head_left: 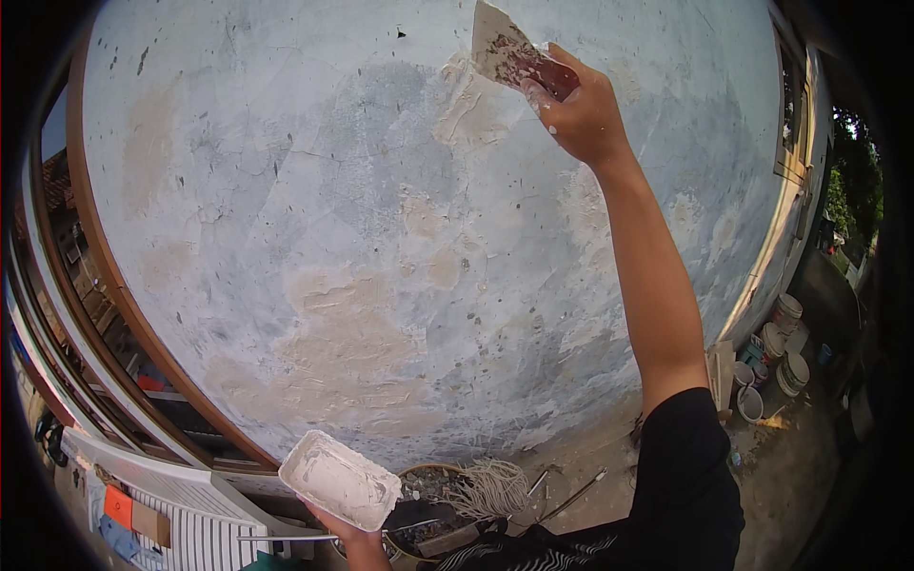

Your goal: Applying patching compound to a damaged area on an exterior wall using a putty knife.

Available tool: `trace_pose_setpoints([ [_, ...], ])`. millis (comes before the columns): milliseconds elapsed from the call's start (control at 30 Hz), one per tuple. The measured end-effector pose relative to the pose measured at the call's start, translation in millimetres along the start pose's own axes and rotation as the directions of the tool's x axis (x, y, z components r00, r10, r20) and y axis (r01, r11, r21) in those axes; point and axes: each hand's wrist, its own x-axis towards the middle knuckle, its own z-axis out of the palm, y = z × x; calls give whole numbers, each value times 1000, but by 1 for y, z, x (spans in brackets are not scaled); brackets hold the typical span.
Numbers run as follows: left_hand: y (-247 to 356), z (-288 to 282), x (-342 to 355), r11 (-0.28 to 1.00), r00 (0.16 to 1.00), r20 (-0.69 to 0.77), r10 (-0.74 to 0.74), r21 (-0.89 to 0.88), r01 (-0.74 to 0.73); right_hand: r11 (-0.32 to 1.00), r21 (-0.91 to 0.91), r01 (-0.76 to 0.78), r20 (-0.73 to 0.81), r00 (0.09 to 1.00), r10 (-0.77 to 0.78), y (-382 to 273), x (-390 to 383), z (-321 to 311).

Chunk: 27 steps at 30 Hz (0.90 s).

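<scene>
High in front of me, my right hand (pixel 586 112) grips a putty knife (pixel 497 46) by its reddish handle, fingers wrapped round it. The broad blade, smeared with pale filler, is at the pale blue wall (pixel 314 200), beside a fresh cream patch (pixel 469 109). Whether the blade's edge touches the wall is hard to tell. White filler also marks my right thumb. Low down, my left hand (pixel 354 535) holds a white plastic tub (pixel 388 502) from below, its fingers mostly hidden. Pale filler (pixel 333 476) coats the tub's inside.
A large cream patch (pixel 352 333) covers the lower wall, with smaller ones around it. At the left are a brown window frame (pixel 114 257) and a white slatted bench (pixel 214 504). A string mop head (pixel 490 487) lies below; several buckets (pixel 792 373) stand right.
</scene>
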Motion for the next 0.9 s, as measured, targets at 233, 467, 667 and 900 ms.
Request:
trace_pose_setpoints([
  [233, -3, -5, 8, 1000, 1000, 6, -15, -23, 15, 660, -691, 294, 116, 947, -300, -34, 29, 25],
  [467, -5, -16, 15, 1000, 1000, 18, -7, 28, 6, 555, -776, 300, 352, 936, -14, -58, 34, 35],
  [667, -8, -21, 22, 1000, 999, 24, -26, 8, 26, 551, -709, 440, 499, 865, -49, -55, -6, 48],
  [900, -8, -18, 25, 998, 998, 23, -59, -22, 60, 703, -687, 184, 290, 956, 33, -58, 16, 9],
])
